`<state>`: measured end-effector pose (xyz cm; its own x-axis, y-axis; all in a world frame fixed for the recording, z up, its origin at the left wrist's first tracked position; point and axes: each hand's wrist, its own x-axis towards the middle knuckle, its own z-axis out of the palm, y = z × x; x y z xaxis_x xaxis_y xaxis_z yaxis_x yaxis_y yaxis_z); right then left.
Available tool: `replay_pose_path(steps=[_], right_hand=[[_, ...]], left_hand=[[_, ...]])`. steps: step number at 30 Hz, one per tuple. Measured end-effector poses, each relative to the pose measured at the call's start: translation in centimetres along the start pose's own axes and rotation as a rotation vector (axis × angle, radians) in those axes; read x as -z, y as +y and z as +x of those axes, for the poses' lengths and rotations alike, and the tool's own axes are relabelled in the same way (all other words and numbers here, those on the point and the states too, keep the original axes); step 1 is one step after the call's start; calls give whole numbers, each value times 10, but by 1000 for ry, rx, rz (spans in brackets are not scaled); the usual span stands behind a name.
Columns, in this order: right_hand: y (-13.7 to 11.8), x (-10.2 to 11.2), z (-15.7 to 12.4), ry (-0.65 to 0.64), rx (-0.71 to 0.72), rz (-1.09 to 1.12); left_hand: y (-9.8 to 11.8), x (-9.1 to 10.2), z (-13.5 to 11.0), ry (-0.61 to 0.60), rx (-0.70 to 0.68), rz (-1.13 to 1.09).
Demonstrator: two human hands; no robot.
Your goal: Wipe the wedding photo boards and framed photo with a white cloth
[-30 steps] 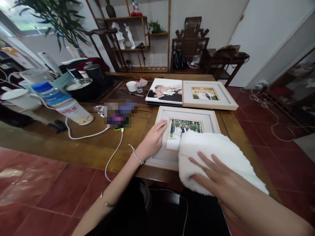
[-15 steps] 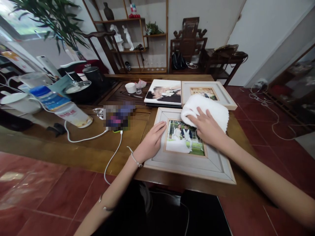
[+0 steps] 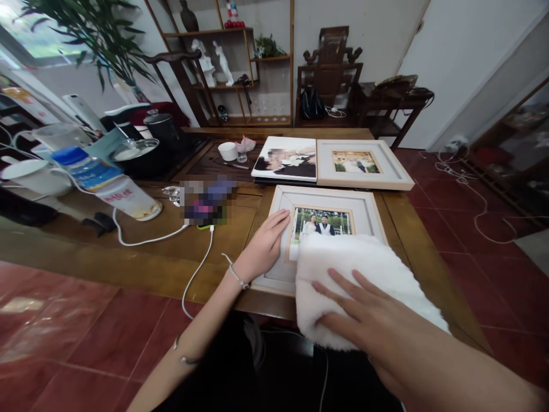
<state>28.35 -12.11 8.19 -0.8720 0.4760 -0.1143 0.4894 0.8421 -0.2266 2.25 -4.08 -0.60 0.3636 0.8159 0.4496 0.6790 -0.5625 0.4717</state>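
Two picture frames (image 3: 357, 164), one white cloth (image 3: 343, 252)
Left grip (image 3: 266, 243) uncurled, resting on the nearer frame (image 3: 278, 272); right grip (image 3: 360, 312) spread, palm-down on the cloth.

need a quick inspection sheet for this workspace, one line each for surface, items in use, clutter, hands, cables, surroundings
Surface: brown wooden table, partly covered.
Items in use: near picture frame, lying flat, partly hidden by white cloth.
Clutter: bottle among vessels at left; white cup, portrait panel and second frame farther back.
Hands: left hand on the near frame's left side; right hand spread on the cloth.
Cables: white cable hangs over the near edge; across the near frame, nothing seen.
Surroundings: shelf unit, wooden chair, red tiled floor.
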Motion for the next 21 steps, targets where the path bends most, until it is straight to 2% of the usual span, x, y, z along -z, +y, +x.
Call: replay_pose_path(steps=[3,9,12,14,16,18,21], right_hand=[[14,-5,18,48,-37,5],[87,-7,73,246,-211,-196],[111,1,92,275,-299,-300],[111,4,98,242,-322,-329],[98,4,95,172,-315,-310],[77,2,84,96,-282,-257],[43,-1,55,-17,-149,-131]], left_hand=[[-1,0,0,-11,8,-2],[-2,2,-1,-19,-6,-20],[-1,2,0,-29,4,-17],[-1,2,0,-33,10,-12],[-1,1,0,-29,10,-8],[-2,1,0,-18,0,-7],[-2,1,-1,0,-13,-9]])
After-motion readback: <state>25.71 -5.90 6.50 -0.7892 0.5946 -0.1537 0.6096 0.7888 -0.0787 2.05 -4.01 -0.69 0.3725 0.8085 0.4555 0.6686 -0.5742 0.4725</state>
